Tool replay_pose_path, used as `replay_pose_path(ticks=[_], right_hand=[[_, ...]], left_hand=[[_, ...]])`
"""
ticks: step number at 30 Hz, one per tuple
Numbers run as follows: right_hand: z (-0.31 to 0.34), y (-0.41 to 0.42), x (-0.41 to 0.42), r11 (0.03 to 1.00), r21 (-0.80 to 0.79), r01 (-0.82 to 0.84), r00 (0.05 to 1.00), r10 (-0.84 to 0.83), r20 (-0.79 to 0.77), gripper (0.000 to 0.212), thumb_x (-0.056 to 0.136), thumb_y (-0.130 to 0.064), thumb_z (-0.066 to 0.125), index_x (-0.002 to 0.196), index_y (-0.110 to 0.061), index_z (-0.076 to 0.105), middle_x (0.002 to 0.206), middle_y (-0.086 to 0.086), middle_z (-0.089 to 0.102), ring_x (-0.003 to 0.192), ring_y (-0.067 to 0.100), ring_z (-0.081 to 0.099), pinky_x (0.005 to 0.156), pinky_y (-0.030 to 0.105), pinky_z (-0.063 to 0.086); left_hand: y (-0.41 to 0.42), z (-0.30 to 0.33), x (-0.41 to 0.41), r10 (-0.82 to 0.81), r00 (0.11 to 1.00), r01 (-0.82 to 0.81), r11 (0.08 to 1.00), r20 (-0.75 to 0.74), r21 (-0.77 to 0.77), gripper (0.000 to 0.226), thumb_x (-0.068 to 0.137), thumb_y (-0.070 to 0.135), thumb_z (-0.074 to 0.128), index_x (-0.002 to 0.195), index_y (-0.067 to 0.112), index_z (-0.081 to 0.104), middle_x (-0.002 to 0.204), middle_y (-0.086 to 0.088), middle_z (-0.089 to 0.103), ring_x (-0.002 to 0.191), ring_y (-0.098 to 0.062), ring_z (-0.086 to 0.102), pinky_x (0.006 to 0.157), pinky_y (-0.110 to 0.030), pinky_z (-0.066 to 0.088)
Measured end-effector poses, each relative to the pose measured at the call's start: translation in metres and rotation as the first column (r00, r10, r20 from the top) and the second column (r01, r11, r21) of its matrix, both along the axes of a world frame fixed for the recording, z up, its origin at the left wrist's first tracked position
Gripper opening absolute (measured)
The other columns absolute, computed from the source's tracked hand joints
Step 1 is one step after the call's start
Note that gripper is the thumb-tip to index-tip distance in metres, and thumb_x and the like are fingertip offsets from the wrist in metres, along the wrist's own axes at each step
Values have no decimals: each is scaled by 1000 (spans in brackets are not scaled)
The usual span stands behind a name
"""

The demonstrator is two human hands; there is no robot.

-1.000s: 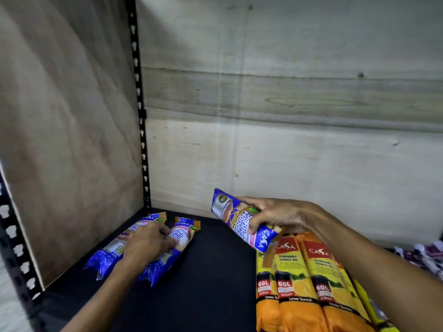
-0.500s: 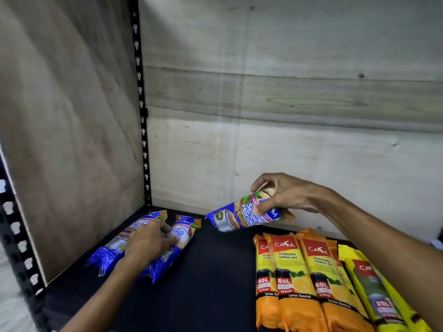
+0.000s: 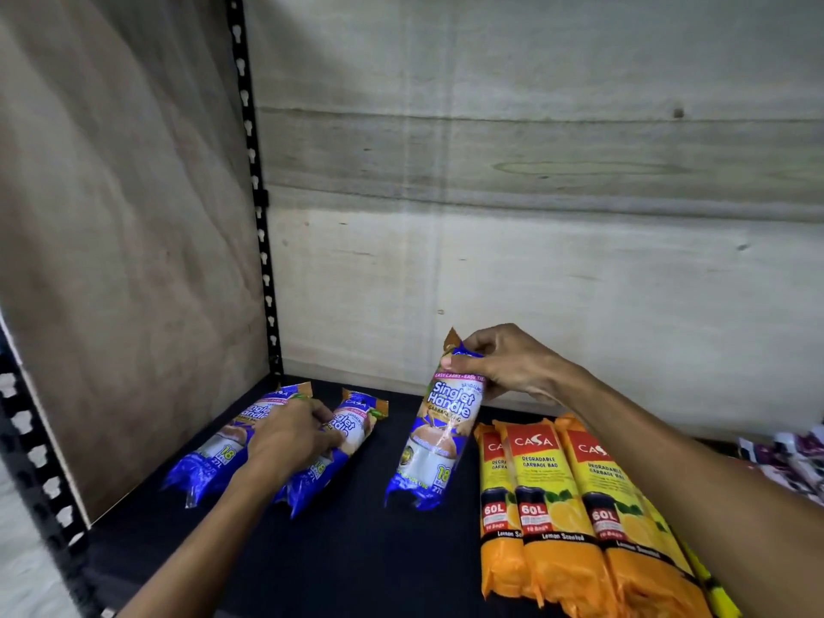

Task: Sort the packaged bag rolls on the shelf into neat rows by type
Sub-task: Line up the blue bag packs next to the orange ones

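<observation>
Two blue Singlet Handle packs lie side by side on the black shelf (image 3: 356, 550) at the left: one near the side wall (image 3: 214, 452), one beside it (image 3: 352, 421). My left hand (image 3: 290, 439) rests flat across both, fingers spread. My right hand (image 3: 504, 363) grips the top end of a third blue pack (image 3: 439, 443), which hangs lengthwise with its bottom end touching or just above the shelf, right of the pair. Three yellow-orange 60L packs (image 3: 562, 506) lie in a row at the right.
A black perforated upright (image 3: 254, 171) stands in the back-left corner between the wooden side panel and back wall (image 3: 535, 216). Purple-white packs (image 3: 793, 457) lie at the far right edge. A yellow-green pack edge (image 3: 709, 586) shows beside the orange row.
My right hand has turned the blue pack from lying sideways in the air to pointing lengthwise down toward the shelf, and lowered it beside the pair. My left hand stays on the two packs.
</observation>
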State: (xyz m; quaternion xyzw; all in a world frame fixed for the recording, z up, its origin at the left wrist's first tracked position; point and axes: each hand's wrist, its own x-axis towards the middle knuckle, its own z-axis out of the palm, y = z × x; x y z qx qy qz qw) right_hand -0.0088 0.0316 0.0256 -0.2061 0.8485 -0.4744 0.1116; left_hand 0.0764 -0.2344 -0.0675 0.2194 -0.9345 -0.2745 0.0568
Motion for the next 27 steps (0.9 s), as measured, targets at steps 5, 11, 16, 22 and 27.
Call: replay_pose_path(ticks=[5, 11, 16, 22, 27], right_hand=[[-21, -8, -3, 993, 110, -32, 991, 18, 133, 27, 86, -35, 73, 96, -10, 74, 89, 10, 77, 80, 18, 72, 74, 38, 62], [-42, -16, -2, 972, 231, 34, 989, -66, 132, 23, 92, -33, 66, 98, -11, 68, 85, 6, 71, 76, 17, 68, 67, 32, 61], [-50, -22, 0, 932, 356, 68, 983, -123, 133, 44, 87, -30, 73, 120, -10, 53, 105, 12, 67, 83, 22, 69, 80, 37, 61], [-51, -26, -2, 917, 389, 89, 979, -152, 134, 70, 83, -25, 78, 139, -14, 37, 136, 16, 49, 90, 26, 72, 74, 37, 63], [-40, -23, 5, 764, 637, 103, 993, -42, -111, 62, 85, -32, 73, 138, -14, 46, 140, 16, 39, 117, 30, 55, 91, 38, 54]], left_hand=[[9, -1, -5, 0, 1000, 1, 999, 25, -52, 39, 75, 49, 76, 109, 33, 64, 92, 13, 69, 97, -14, 66, 102, -53, 42], [29, 2, -3, -41, 999, 41, 998, 17, -42, 36, 85, 42, 70, 117, 27, 61, 101, 11, 68, 93, -7, 54, 83, -29, 33], [35, -1, -5, -68, 998, 68, 997, 15, 34, 42, 73, 48, 78, 109, 30, 66, 102, 7, 69, 96, -12, 64, 86, -35, 54], [43, -1, -5, -97, 995, 96, 992, 12, 84, 41, 72, 50, 78, 105, 31, 62, 103, 7, 68, 93, -11, 64, 80, -31, 52], [43, 2, -4, -130, 991, 129, 978, -8, 166, 21, 82, 40, 72, 99, 31, 65, 101, 7, 71, 93, -10, 66, 90, -34, 52]])
